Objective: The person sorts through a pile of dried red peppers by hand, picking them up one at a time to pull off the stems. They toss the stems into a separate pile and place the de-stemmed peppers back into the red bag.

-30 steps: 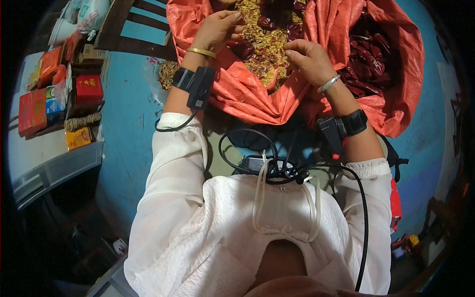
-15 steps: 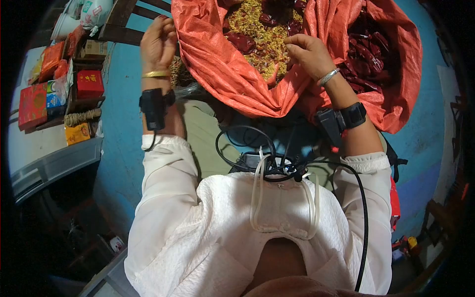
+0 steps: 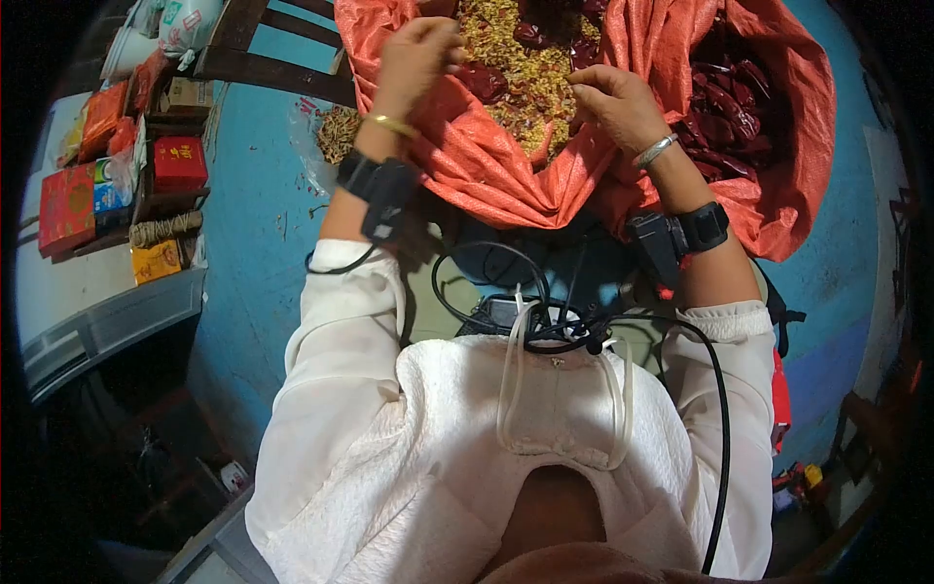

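Observation:
An orange-red woven sack (image 3: 472, 175) stands open in front of me, holding yellow chili seeds (image 3: 525, 97) and some dark red dried chilies (image 3: 484, 83). Over its left rim is my left hand (image 3: 420, 63), its fingers curled together; what they hold, if anything, is hidden. My right hand (image 3: 623, 105) is above the sack's right side, thumb and forefinger pinched near the seeds. Anything in that pinch is too small to make out. More dried chilies (image 3: 725, 117) fill a second orange-red sack (image 3: 803, 117) at the right.
A clear plastic bag with dry chili stems (image 3: 338, 134) lies on the blue floor (image 3: 248, 292) at the left. Behind it is a dark wooden slatted piece (image 3: 277, 73). Shelves with red boxes (image 3: 177, 163) stand far left. Black cables (image 3: 486, 255) loop over my lap.
My left hand has moved right, from beside the sack to over its left rim, uncovering the plastic bag of stems. My right hand stays nearly in place, still pinched.

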A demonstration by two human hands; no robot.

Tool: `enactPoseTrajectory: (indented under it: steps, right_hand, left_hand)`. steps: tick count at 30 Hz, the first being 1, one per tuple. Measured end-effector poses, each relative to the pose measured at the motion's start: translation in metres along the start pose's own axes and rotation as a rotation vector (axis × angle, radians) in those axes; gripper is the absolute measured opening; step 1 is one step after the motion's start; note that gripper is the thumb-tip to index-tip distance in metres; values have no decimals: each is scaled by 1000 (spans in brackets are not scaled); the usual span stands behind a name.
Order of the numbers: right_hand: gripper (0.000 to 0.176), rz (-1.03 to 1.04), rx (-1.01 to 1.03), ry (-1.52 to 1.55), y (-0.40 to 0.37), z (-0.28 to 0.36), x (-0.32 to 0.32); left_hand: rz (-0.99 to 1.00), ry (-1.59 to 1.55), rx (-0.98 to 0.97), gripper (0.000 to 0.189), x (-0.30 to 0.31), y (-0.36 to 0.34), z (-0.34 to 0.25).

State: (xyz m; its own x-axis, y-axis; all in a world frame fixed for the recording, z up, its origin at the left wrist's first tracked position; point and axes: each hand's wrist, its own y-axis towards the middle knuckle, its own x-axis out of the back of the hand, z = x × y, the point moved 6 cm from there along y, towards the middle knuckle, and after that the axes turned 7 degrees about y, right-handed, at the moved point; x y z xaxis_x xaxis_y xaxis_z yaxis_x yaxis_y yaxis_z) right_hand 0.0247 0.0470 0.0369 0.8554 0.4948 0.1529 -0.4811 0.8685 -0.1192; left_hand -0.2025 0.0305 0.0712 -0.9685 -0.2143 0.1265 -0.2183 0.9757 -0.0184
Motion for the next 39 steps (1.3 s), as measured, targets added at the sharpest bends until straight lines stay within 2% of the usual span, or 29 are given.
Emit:
enactPoseTrajectory:
  steps: [2, 3, 4, 6, 7, 11, 13, 20, 22, 23, 25, 26, 28, 32, 34, 36, 38, 39]
  right_hand:
    - [20, -2, -5, 14, -3, 7, 2]
    - [20, -2, -9, 26, -5, 8, 3]
    - [20, -4, -12, 25, -5, 6, 6]
    - [19, -28, 50, -59, -3, 4, 10]
    - [19, -30, 49, -57, -3, 4, 11]
    - [20, -36, -5, -37, -7, 3, 16]
    - [20, -36, -44, -18, -8, 2, 15]
    - [20, -43, 24, -55, -6, 1, 16]
    - [21, -41, 20, -65, -5, 0, 16]
    - [21, -35, 30, -80, -4, 0, 15]
    - [21, -31, 39, -95, -3, 1, 15]
    - [21, -26, 29, -84, -3, 1, 15]
    - [22, -22, 18, -73, -3, 1, 14]
    - [22, -33, 26, -66, 3, -1, 10]
    - [22, -34, 21, -27, 7, -6, 6]
    - [23, -38, 110, -59, 10, -7, 3]
    - [22, -2, 87, -61, 11, -4, -2]
    - [21, 29, 60, -66, 11, -4, -5]
  left_hand:
    - [33, 771, -286, 22, -15, 17, 16]
    - [46, 1005, -321, 22, -26, 17, 18]
    - [49, 1003, -320, 22, -28, 18, 24]
    - [133, 1262, -365, 25, -38, 20, 34]
    - [170, 1262, -275, 24, -42, 20, 35]
    - [122, 1326, -296, 22, -38, 26, 45]
    - [133, 1292, -213, 19, -33, 30, 52]
    - [122, 1166, -226, 18, -27, 30, 43]
    - [107, 962, -52, 20, -22, 34, 50]
    - [106, 960, -51, 20, -22, 35, 50]
    - [140, 709, 137, 20, -24, 34, 53]
    - [140, 708, 137, 20, -23, 34, 53]
    - [178, 498, 218, 20, -23, 33, 58]
    - [200, 294, 222, 19, -15, 21, 44]
    - [185, 82, 194, 18, -4, 12, 29]
    - [92, -87, 178, 17, 20, -3, 12]
    - [-21, -319, 145, 15, 48, -21, -1]
    - [-24, -318, 143, 15, 67, -21, 3]
